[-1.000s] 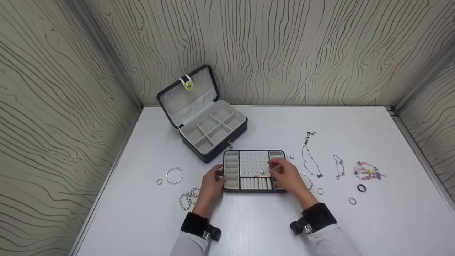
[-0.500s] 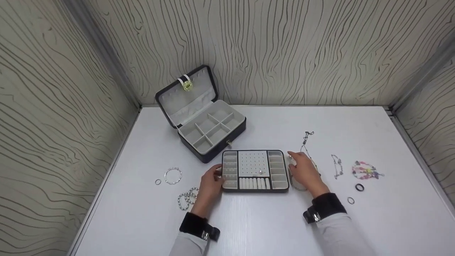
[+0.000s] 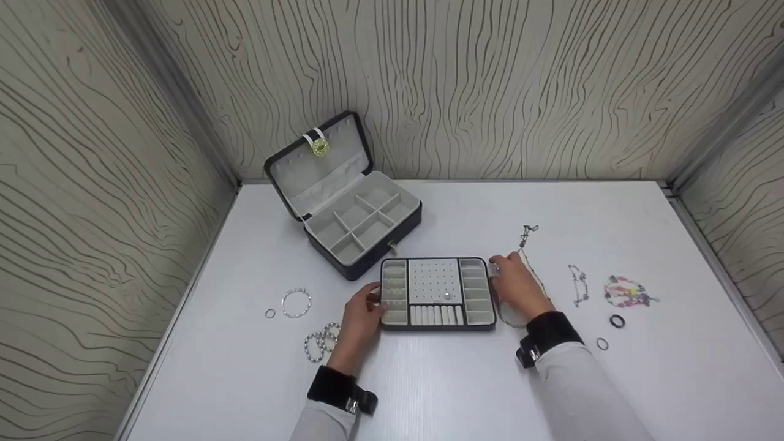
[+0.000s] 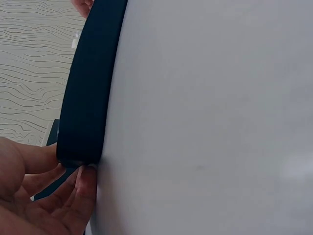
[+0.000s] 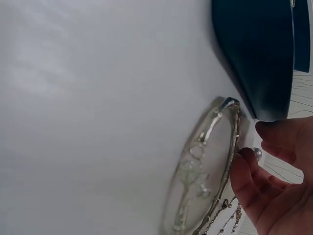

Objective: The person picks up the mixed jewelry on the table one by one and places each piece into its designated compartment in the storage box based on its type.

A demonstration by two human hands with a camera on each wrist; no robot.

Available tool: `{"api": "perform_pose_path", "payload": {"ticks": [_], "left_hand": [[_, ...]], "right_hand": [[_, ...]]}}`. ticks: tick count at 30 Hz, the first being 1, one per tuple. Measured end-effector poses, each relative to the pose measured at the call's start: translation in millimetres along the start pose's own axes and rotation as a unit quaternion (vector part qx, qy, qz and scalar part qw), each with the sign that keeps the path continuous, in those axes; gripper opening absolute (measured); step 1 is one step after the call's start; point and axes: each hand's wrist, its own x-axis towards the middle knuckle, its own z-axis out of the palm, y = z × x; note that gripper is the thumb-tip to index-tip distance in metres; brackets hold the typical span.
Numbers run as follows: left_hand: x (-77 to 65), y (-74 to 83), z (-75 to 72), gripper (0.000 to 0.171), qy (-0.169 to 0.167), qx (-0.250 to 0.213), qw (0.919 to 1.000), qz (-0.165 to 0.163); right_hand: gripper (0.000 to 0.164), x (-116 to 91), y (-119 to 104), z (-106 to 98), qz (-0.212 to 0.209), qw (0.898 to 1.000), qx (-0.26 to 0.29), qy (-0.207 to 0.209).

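Observation:
A dark-edged jewelry tray (image 3: 403, 263) lies flat, with small side compartments, a holed white earring panel and a row of ring rolls. One pearl earring (image 3: 448, 296) sits on that panel. My left hand (image 3: 362, 312) grips the tray's left end, as the left wrist view also shows. Beside the tray's right end, my right hand (image 3: 517, 285) has curled fingers with a second pearl earring (image 5: 257, 154) at the fingertips. The thumb is close to the tray's corner in the right wrist view. A silvery bangle (image 5: 210, 129) lies under this hand, partly hidden from the head view.
An open jewelry box (image 3: 392, 233) stands behind the tray, its lid (image 3: 324, 171) raised. At left lie a bracelet (image 3: 296, 303), a ring (image 3: 269, 313) and pearl strands (image 3: 314, 348). At right are a necklace (image 3: 528, 236), chain bracelet (image 3: 580, 286), colourful bracelet (image 3: 631, 293) and rings (image 3: 617, 321).
My right hand has gone from over the tray to the pearl earring at its right, then shifted slightly back left with it. The left hand keeps its grip on the tray.

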Motion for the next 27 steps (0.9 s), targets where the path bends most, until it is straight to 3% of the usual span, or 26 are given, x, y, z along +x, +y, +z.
{"api": "perform_pose_path", "payload": {"ticks": [7, 16, 21, 27], "left_hand": [[-0.5, 1.9, -0.8, 0.046, 0.0, -0.009, 0.9999, 0.008], [-2.9, 2.8, -1.5, 0.047, 0.0, 0.001, 1.0, -0.006], [-2.0, 1.1, -1.5, 0.048, 0.0, 0.003, 0.9999, 0.011], [-1.1, -1.2, -2.3, 0.049, 0.0, 0.003, 0.9999, 0.016]], "right_hand": [[0.035, 1, 0, 4, -0.005, 1.0, -0.009, 0.003], [0.013, 0, -1, 8, -0.022, 0.999, -0.024, 0.016], [0.009, -1, -3, 6, -0.019, 0.997, -0.013, 0.07], [0.009, -6, -17, 1, -0.029, 0.99, 0.057, 0.127]]}}
